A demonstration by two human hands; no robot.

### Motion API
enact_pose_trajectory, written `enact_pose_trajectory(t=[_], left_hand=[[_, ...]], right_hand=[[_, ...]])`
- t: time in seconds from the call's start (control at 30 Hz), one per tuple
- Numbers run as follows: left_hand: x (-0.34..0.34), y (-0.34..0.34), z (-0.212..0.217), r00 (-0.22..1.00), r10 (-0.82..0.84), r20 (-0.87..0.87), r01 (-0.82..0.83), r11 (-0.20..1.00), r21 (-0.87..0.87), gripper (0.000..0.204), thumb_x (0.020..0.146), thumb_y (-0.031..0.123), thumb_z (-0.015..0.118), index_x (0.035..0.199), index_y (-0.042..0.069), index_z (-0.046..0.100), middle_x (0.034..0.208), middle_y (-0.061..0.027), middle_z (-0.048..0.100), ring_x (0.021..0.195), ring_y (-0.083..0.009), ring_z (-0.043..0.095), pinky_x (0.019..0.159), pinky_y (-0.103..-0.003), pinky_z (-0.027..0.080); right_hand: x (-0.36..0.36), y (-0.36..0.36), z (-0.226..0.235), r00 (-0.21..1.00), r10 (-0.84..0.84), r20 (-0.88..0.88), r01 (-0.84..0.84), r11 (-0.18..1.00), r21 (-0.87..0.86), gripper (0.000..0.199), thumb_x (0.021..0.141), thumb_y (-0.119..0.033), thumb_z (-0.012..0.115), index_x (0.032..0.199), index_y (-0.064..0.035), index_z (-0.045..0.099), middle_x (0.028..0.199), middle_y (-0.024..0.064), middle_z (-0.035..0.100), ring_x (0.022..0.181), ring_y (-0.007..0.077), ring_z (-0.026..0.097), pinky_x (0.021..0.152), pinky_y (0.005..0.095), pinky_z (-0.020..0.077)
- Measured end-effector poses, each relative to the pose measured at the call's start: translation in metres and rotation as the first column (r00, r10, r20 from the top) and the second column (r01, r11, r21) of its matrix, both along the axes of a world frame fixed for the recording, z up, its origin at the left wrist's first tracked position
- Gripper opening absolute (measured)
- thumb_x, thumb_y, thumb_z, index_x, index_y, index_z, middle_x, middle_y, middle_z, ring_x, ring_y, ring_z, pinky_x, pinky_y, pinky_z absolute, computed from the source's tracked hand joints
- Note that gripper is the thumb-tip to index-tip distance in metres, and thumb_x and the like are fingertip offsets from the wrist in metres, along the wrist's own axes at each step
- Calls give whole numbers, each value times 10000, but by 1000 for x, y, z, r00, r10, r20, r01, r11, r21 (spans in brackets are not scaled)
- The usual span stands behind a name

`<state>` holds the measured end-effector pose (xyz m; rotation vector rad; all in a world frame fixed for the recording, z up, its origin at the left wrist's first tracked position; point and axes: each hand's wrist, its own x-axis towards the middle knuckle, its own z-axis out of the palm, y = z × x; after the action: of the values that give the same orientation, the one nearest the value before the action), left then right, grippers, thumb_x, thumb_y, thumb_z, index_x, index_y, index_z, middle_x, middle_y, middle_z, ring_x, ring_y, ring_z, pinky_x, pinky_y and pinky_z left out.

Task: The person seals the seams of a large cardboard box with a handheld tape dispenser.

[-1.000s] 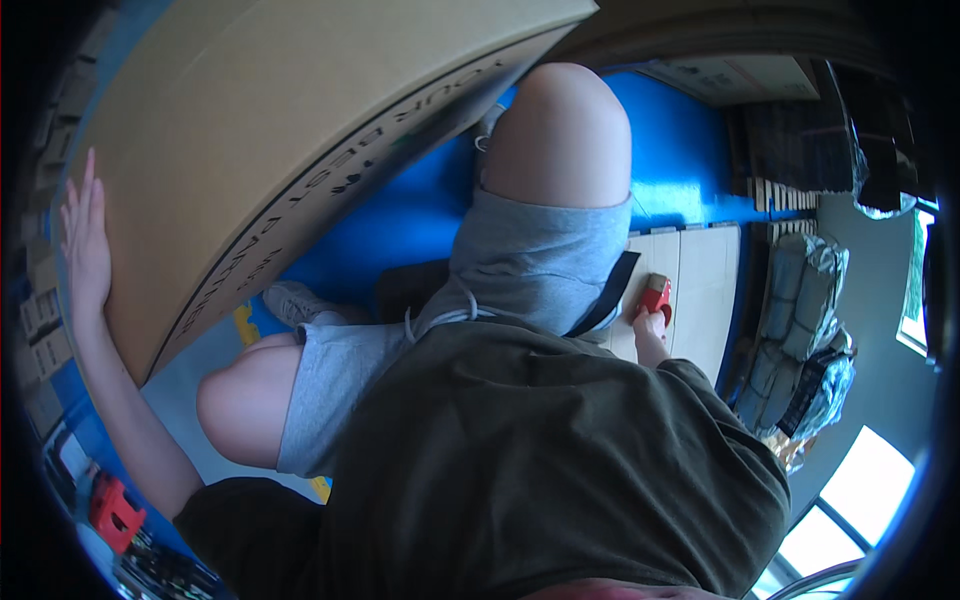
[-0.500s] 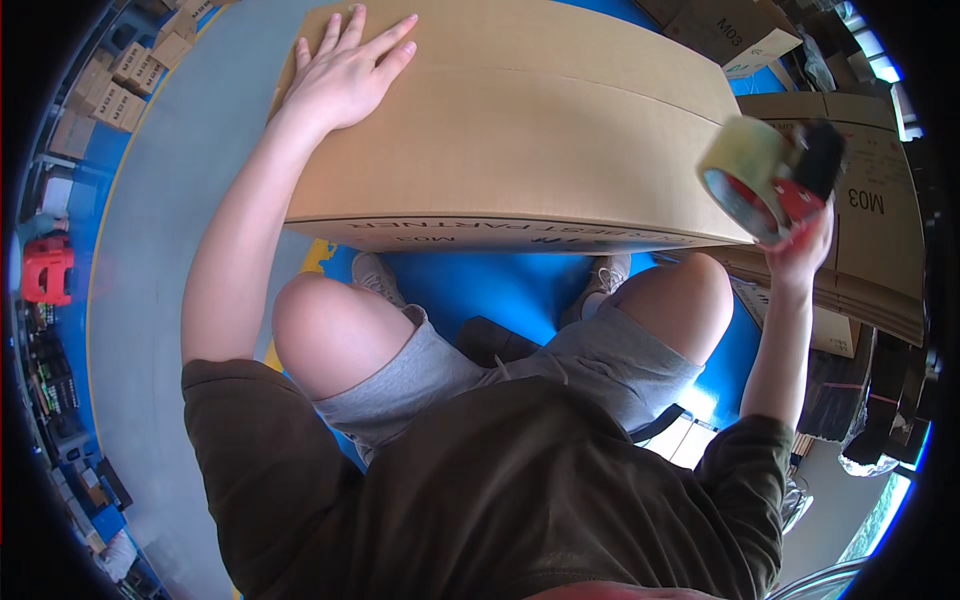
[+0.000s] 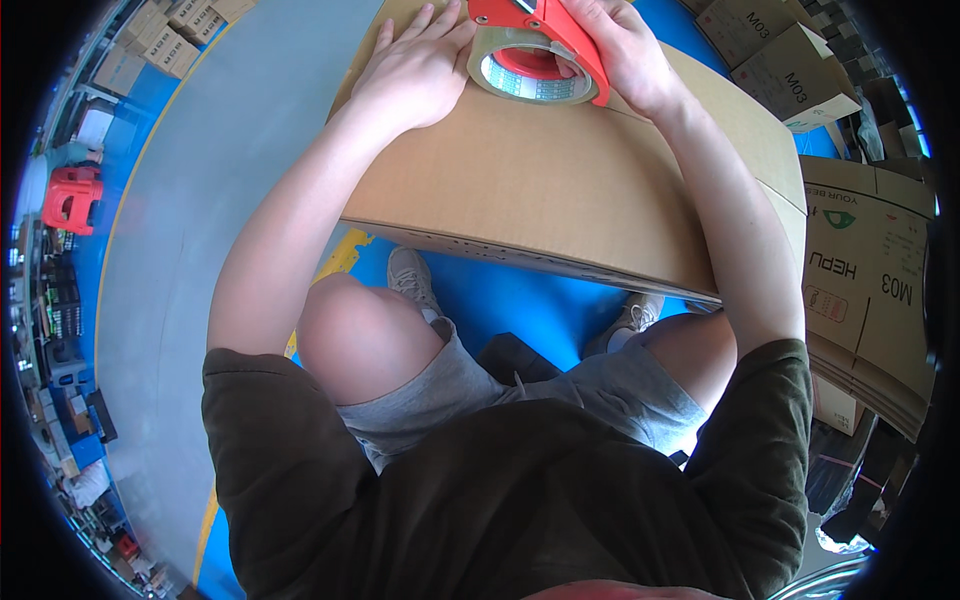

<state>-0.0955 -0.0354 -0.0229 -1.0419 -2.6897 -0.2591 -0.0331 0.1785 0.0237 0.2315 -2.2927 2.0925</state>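
Large cardboard box (image 3: 560,190), closed, lying flat-side up on the blue floor (image 3: 500,300) in front of the seated person's knees; all other places are given relative to this box. To its left, a broad grey strip of floor (image 3: 200,200). To its right, a stack of flattened cartons (image 3: 870,300) with printed sides, and beyond its far right corner two smaller open cartons (image 3: 780,60). Under its near edge, two grey shoes (image 3: 410,275) (the right one partly hidden by the box). Far to its left, near the rim of the view, a red stool (image 3: 70,195). On its top face, near the far edge: left hand (image 3: 415,65), palm down and fingers spread flat on the cardboard, holding nothing; just beside it, a red tape dispenser (image 3: 535,55) carrying a roll of clear tape, the roll resting against the box top; right hand (image 3: 620,50) closed around the dispenser's handle, fingers wrapped over it.
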Motion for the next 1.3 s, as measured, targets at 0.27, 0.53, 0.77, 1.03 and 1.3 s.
enact_pose_trajectory(t=[0.27,0.53,0.77,1.03,1.3], left_hand=[[-13,-35,77,325,-612,721,-537,508,673,605,1006,473,424,1162,-92,572,958,-148,657,941,-176,601,894,-376,464],[12,-18,125,589,-161,792,-430,767,477,332,960,309,567,901,-6,659,783,-87,654,655,-142,615,622,-252,490],[0,-19,94,788,-118,604,-388,666,637,287,971,184,574,730,33,615,555,-1,526,483,-84,449,466,-231,348],[-25,-91,39,812,-232,536,-391,465,794,359,913,314,689,948,-38,625,550,77,347,529,-40,291,536,-221,272],[-52,-152,-9,746,-186,639,-534,406,741,381,936,325,653,991,-51,621,583,66,372,547,-55,327,566,-241,329]], right_hand=[[1,-1,9,995,-24,98,15,995,94,536,975,-474,531,881,19,719,767,53,686,670,96,581,637,253,496],[4,-6,17,992,-35,120,19,990,136,546,972,-481,529,887,25,718,754,56,684,673,108,598,645,259,503],[6,-9,32,995,-49,90,20,954,298,592,951,-526,540,904,33,731,792,106,711,712,139,637,697,283,521],[3,-23,76,985,-100,140,-41,654,755,694,900,-629,536,932,35,736,812,172,715,753,214,682,707,333,533],[0,24,57,990,17,140,-118,650,751,711,881,-693,499,851,-17,717,681,65,662,637,109,640,674,242,519]])
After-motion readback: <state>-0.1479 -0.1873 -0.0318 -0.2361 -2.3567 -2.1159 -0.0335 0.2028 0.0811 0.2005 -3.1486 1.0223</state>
